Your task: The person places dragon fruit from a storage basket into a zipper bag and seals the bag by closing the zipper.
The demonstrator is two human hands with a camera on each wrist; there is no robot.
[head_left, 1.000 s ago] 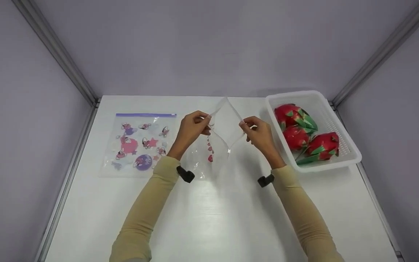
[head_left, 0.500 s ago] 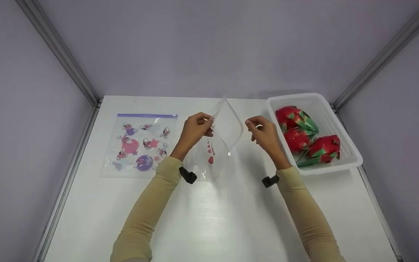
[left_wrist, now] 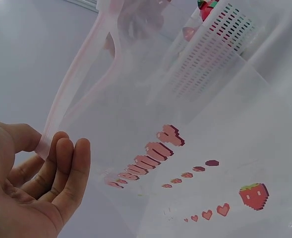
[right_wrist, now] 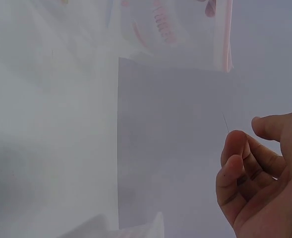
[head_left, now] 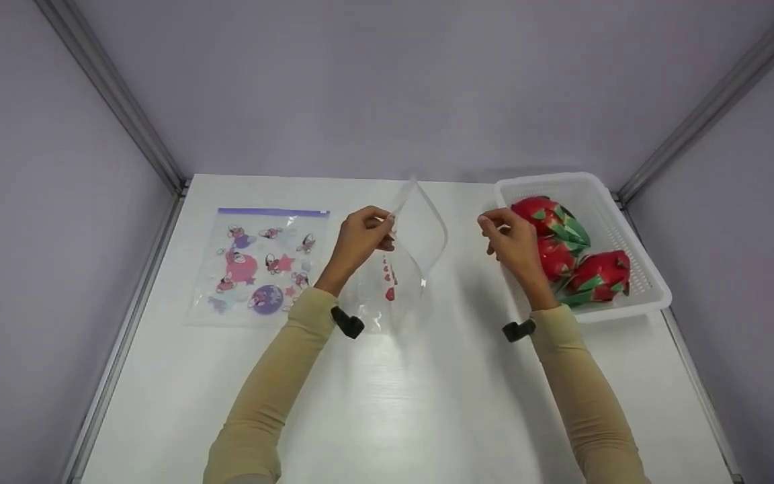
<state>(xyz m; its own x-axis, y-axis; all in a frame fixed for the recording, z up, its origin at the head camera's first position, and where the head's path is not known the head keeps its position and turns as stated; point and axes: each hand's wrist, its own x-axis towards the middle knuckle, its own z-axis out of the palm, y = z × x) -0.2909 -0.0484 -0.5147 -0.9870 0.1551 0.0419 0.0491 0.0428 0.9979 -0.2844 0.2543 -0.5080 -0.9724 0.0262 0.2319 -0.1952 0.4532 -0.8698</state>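
Note:
My left hand (head_left: pixel 358 236) pinches the pink zip edge of a clear zip bag (left_wrist: pixel 150 153) between thumb and fingers. The bag hangs with its mouth spread apart, a white slider (head_left: pixel 423 283) at the near corner. Pink lettering, small hearts and a strawberry are printed on its side. To the right of the bag, apart from it, my right hand (head_left: pixel 513 242) holds nothing; its fingers are loosely bent and the thumb stands off them in the right wrist view. It overlaps the left edge of a white basket (head_left: pixel 652 289) containing red dragon fruits (head_left: pixel 598 274) with green scales.
A second clear zip bag (head_left: pixel 242 269) with a purple zip and pink and purple cartoon prints lies flat at the left of the white table (head_left: pixel 387 403). Grey-lilac panels (head_left: pixel 387 87) enclose the table at the back and both sides.
My right hand has let go of the bag's right edge and moved right, to the basket's edge. My left hand keeps its hold, and the bag's mouth stays spread.

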